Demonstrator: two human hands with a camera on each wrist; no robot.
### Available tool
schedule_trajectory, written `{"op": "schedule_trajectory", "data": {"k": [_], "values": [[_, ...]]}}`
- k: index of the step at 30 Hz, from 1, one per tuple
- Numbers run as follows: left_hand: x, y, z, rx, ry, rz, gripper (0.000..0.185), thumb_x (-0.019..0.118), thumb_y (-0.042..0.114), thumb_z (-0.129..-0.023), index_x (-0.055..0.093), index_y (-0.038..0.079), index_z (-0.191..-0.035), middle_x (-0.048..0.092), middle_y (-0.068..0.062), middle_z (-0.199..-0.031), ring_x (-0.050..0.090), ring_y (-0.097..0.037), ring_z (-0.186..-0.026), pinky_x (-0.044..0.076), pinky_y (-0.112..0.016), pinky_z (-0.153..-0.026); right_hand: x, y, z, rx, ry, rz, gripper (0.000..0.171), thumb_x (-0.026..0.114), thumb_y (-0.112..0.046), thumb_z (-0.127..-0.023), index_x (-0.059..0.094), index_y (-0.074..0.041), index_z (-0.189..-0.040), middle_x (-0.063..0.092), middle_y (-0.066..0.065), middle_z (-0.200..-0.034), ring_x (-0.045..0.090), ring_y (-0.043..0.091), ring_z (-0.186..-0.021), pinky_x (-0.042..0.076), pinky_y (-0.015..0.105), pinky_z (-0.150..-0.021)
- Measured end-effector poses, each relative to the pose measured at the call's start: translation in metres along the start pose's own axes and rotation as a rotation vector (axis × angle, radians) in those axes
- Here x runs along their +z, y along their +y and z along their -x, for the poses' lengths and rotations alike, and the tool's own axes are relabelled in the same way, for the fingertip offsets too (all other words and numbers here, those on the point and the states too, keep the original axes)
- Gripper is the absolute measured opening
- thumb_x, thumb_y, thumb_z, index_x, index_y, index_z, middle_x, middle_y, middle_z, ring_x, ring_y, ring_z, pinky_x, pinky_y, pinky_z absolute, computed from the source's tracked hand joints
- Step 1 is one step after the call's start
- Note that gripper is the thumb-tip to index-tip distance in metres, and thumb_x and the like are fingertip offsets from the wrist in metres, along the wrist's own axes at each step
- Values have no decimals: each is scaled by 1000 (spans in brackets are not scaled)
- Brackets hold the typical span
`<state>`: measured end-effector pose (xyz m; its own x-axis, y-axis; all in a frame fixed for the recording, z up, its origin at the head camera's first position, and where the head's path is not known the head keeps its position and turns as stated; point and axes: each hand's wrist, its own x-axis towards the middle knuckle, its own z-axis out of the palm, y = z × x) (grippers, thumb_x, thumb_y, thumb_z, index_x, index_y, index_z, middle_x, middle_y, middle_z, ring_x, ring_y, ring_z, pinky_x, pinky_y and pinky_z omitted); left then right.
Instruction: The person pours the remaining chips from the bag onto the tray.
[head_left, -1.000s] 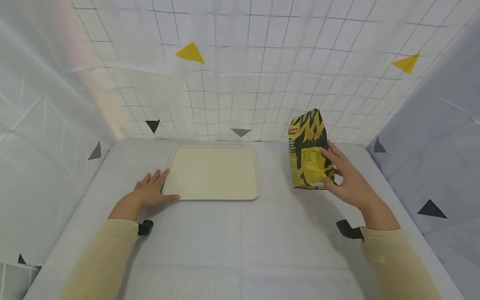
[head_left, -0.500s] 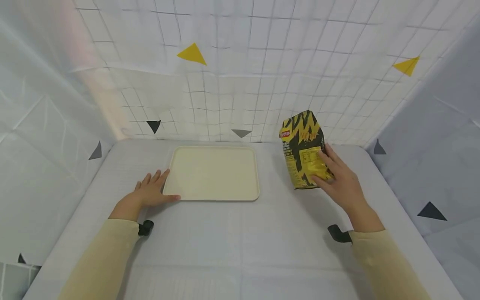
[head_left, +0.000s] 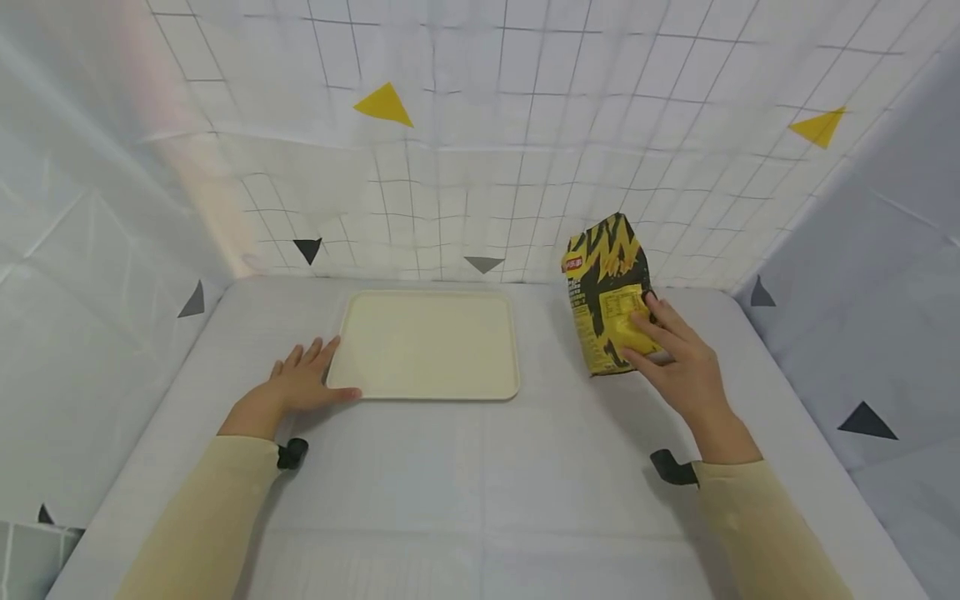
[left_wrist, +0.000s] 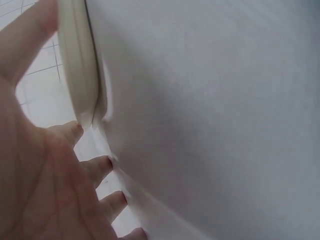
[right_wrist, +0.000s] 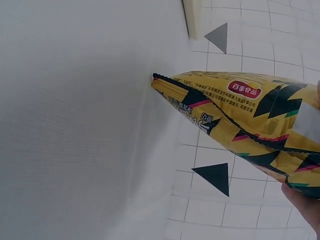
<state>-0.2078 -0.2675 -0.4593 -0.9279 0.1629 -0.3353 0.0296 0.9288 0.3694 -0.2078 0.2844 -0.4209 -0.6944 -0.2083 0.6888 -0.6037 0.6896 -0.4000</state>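
A yellow-and-black chip bag (head_left: 588,304) stands up in my right hand (head_left: 690,375), its top leaning left. That hand grips the bag's right side, with thumb and fingers curled against the lower part. In the right wrist view the bag (right_wrist: 240,117) points its sealed edge toward the white table surface. My left hand (head_left: 302,387) rests at the left end of a cream rectangular tray (head_left: 423,346), fingers spread and thumb on its near left corner. The left wrist view shows the tray's rim (left_wrist: 79,70) between the thumb and the extended fingertips.
A white cloth covers the table (head_left: 420,483). Behind it rises a white sheet with a grid (head_left: 465,192) and several coloured triangles. Pale side sheets (head_left: 862,292) flank the table. A black wrist-worn device (head_left: 292,454) sits by each cuff.
My right hand has carried the chip bag a little to the left and tilted its top leftward, mostly in the first half second. The left hand and tray stay put.
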Motion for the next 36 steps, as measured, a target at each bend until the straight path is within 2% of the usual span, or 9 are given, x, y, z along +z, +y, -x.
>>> {"op": "schedule_trajectory", "data": {"k": [4, 9, 13, 17, 19, 24, 26, 29, 36], "values": [[0, -1, -1, -1, 1, 1, 119, 62, 74, -82, 6, 4, -161, 1, -34, -161, -4, -60, -144, 0, -76, -109, 1, -1, 0, 26, -4, 2, 56, 87, 11, -67, 71, 1, -120, 50, 5, -151, 49, 29, -136, 43, 1, -76], [1, -3, -2, 8, -1, 4, 118, 62, 73, -83, 7, 3, -160, 1, -34, -161, -4, -60, -144, 0, -77, -109, 2, -1, -1, 3, 22, 21, 53, 85, 14, -67, 73, 1, -117, 53, 5, -148, 56, 26, -129, 43, 0, -75], [2, -2, -3, 11, -2, 5, 117, 63, 72, -83, 7, 3, -160, 1, -35, -161, -4, -60, -144, 0, -77, -109, 2, -1, -2, -22, 33, 16, 49, 85, 16, -66, 75, 2, -112, 56, 7, -144, 59, 27, -126, 43, 1, -77], [0, -1, -2, 9, -2, 4, 117, 63, 72, -84, 7, 3, -160, 1, -35, -161, -4, -60, -144, 0, -77, -109, -1, -5, -3, 9, 16, -11, 44, 84, 15, -68, 76, 1, -110, 57, 6, -144, 61, 30, -123, 45, 2, -76], [-1, 1, -1, 8, -2, 7, 117, 63, 71, -84, 7, 3, -160, 1, -35, -161, -4, -60, -144, 0, -77, -109, -3, -6, -3, 53, 2, -24, 41, 84, 13, -71, 76, 0, -109, 56, 4, -145, 61, 24, -123, 46, 3, -74], [-3, 3, 1, 2, 1, 13, 116, 64, 70, -84, 7, 3, -160, 0, -34, -161, -5, -59, -144, -1, -76, -109, -11, -11, -5, 195, -46, -73, 36, 83, 7, -76, 77, -2, -111, 54, -2, -147, 52, -3, -126, 48, 6, -76], [-3, 3, 1, 2, 1, 13, 116, 64, 69, -84, 7, 3, -160, 0, -34, -161, -5, -60, -144, -1, -76, -109, -14, -13, -7, 231, -64, -86, 35, 82, 4, -78, 76, -2, -112, 53, -3, -148, 49, -8, -125, 48, 6, -77], [-3, 3, 0, 1, 1, 13, 116, 64, 69, -84, 7, 3, -160, 1, -34, -161, -5, -59, -144, -1, -76, -109, -16, -16, -8, 247, -81, -86, 35, 82, 3, -79, 76, -3, -113, 52, -5, -148, 48, -12, -124, 48, 6, -77], [-1, 1, 0, -6, -9, 16, 118, 64, 71, -83, 6, 4, -160, 0, -34, -161, -5, -59, -145, -1, -76, -110, -19, -18, -9, 215, -86, -101, 37, 82, 8, -77, 76, -1, -111, 54, -4, -147, 49, -12, -123, 49, 8, -78]]}}
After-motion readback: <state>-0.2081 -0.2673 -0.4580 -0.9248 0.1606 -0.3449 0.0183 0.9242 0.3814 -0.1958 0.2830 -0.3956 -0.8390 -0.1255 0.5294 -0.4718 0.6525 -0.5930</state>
